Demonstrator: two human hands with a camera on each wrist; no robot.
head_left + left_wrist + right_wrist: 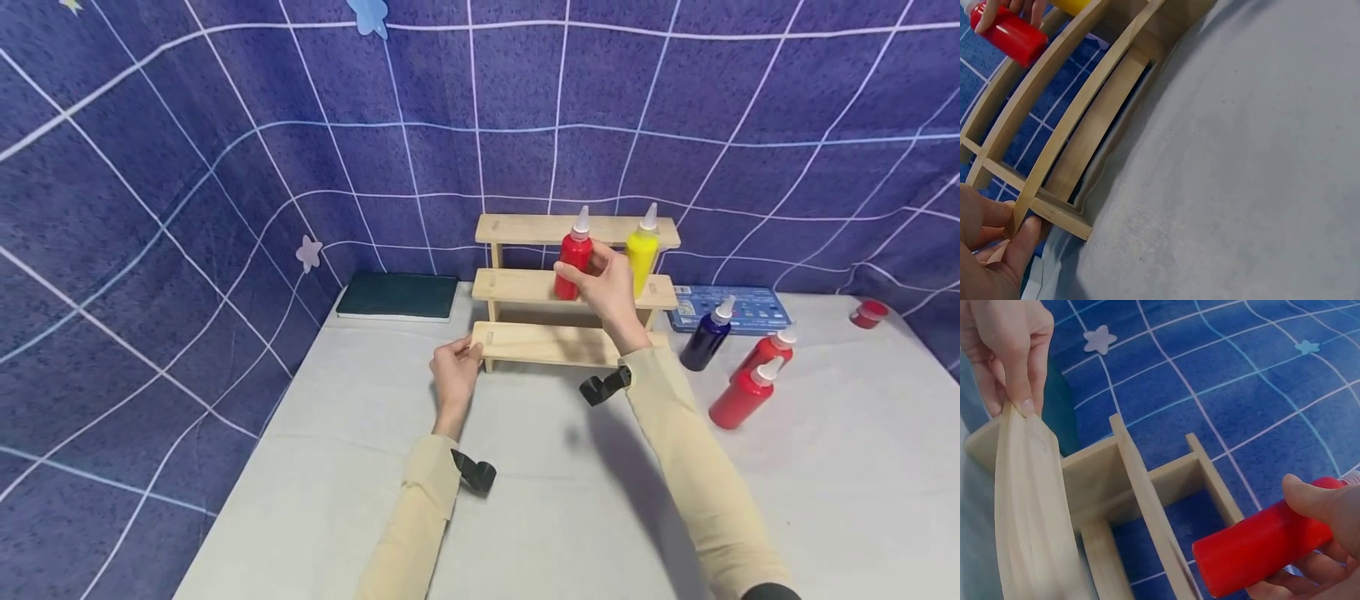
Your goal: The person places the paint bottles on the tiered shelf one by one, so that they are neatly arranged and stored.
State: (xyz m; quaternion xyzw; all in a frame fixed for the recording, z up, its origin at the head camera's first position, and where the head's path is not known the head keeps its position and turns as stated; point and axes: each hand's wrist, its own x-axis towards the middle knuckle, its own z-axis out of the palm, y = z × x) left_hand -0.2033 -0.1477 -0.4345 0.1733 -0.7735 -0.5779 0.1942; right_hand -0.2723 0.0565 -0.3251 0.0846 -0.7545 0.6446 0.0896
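My right hand [609,285] grips a red squeeze bottle [575,254] with a white pointed cap, holding it upright at the middle tier of a three-tier wooden shelf [517,285]. Whether the bottle's base touches that tier I cannot tell. In the right wrist view the red bottle [1260,544] shows with thumb and fingers around it. The lowest tier's left end is pinched between thumb and fingers of my left hand [456,373], as the left wrist view of that hand [997,240] also shows. A yellow bottle [641,257] stands just right of my right hand.
Right of the shelf stand a dark blue bottle [705,340] and two red bottles, the nearer red bottle [742,398] in front. Behind them lies a blue flat box [731,310]. A small red tub [869,314] sits far right. A dark green book-like slab [397,297] lies left.
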